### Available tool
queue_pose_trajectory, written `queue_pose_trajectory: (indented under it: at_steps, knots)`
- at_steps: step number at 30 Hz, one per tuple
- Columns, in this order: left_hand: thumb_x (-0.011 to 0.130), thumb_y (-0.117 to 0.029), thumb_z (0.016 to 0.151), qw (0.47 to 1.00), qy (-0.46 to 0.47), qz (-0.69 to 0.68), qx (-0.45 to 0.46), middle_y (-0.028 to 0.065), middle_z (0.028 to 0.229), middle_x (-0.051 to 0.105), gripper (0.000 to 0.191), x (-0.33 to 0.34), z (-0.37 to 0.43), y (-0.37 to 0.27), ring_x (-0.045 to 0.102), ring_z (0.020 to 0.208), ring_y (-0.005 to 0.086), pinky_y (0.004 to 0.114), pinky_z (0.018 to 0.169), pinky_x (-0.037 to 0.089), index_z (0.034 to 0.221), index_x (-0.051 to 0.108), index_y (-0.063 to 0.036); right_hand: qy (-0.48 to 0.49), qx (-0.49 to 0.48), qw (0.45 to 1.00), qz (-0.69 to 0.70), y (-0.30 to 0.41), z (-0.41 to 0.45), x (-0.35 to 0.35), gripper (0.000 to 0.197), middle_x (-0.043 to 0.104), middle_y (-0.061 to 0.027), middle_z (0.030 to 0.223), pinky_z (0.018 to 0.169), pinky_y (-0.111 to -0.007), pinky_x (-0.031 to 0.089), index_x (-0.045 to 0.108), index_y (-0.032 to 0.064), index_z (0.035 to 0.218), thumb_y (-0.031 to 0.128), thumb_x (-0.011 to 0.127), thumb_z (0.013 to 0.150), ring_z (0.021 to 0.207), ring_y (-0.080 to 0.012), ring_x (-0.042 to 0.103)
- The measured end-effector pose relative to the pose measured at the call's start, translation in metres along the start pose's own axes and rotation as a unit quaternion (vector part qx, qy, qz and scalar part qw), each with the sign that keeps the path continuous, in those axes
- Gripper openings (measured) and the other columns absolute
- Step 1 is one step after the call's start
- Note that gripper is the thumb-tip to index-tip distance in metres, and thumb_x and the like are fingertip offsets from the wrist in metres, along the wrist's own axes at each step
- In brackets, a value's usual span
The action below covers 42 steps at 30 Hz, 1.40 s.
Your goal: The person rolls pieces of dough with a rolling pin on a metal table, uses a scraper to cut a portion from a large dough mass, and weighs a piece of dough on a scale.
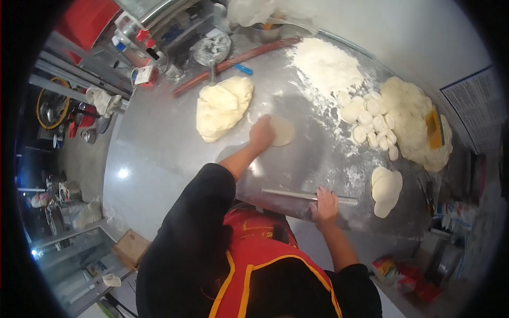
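My left hand [262, 133], slightly blurred, has its fingers curled at the left edge of a thin dough round [284, 131], which lies on the metal worktop [159, 123]. Near the front edge, my right hand [327, 204] rests over a slim metal rolling pin [288, 193], its fingers across the bar. A large smooth dough lump [224, 107] sits beyond and to the left of my left hand. To the right of the rolling pin, several flattened dough rounds [385, 190] overlap in a stack. Several small dough pieces [372, 115] cluster farther back on flour.
A heap of flour [326, 65] spreads at the back. Plastic appears to cover a big dough mass [405, 103] at right, with a yellow scraper [434, 127] on it. A long reddish rod [238, 59], a floury pan [212, 49] and a blue-handled tool [243, 69] lie at the back left.
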<state>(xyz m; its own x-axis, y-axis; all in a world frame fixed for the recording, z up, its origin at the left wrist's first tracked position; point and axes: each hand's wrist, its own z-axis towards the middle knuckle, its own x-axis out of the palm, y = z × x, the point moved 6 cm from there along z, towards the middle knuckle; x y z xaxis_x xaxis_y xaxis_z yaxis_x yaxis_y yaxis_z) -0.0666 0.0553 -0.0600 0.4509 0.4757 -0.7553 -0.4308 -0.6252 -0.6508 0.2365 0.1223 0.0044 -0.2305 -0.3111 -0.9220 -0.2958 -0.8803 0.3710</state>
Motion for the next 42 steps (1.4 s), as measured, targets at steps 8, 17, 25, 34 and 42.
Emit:
queue_pose_trajectory:
  at_steps: [8,17,25,34,42]
  knots:
    - [0.061,-0.018,0.071,0.985,0.145,-0.008,0.093,0.0159,0.076,0.063,0.014,0.087,-0.078,-0.078,0.061,0.075,0.0343,0.047,0.064,0.047,0.077,0.065,-0.0060,-0.106,0.101,0.977,-0.155,-0.043,0.025,0.073,0.054,0.045,-0.0182,0.133,0.102,-0.049,0.029,0.039,-0.0016,0.132,0.034,0.038,0.092,0.124,-0.0337,0.041]
    - [0.062,-0.012,0.070,0.986,0.093,-0.039,0.130,0.0179,0.073,0.064,0.012,0.075,-0.041,-0.084,0.063,0.073,0.0374,0.046,0.063,0.050,0.065,0.064,-0.0018,-0.018,0.008,0.990,-0.140,-0.028,0.145,0.083,0.054,0.044,-0.0188,0.133,0.102,-0.049,0.029,0.039,-0.0019,0.132,0.034,0.038,0.092,0.124,-0.0340,0.041]
    - [0.060,-0.018,0.074,0.977,0.181,-0.033,0.113,0.0199,0.085,0.065,0.020,0.091,-0.040,-0.055,0.063,0.083,0.0374,0.046,0.069,0.050,0.086,0.066,-0.0029,-0.012,0.005,0.988,-0.151,-0.019,0.152,0.083,0.054,0.044,-0.0192,0.133,0.103,-0.049,0.029,0.039,-0.0022,0.132,0.033,0.039,0.091,0.124,-0.0343,0.041]
    - [0.059,-0.016,0.073,0.970,0.196,-0.044,0.134,0.0195,0.086,0.065,0.020,0.055,-0.038,-0.076,0.063,0.083,0.0371,0.047,0.069,0.050,0.088,0.066,-0.0035,-0.011,0.007,0.986,-0.164,-0.023,0.140,0.085,0.054,0.044,-0.0197,0.133,0.103,-0.049,0.029,0.039,-0.0025,0.131,0.033,0.040,0.091,0.124,-0.0347,0.040]
    - [0.063,-0.018,0.070,0.972,0.221,-0.059,0.056,0.0193,0.085,0.065,0.022,0.059,-0.036,-0.079,0.063,0.083,0.0374,0.047,0.068,0.048,0.084,0.068,-0.0019,-0.017,0.021,0.985,-0.170,-0.037,0.161,0.084,0.054,0.043,-0.0202,0.133,0.103,-0.049,0.029,0.039,-0.0028,0.131,0.032,0.040,0.091,0.125,-0.0350,0.040]
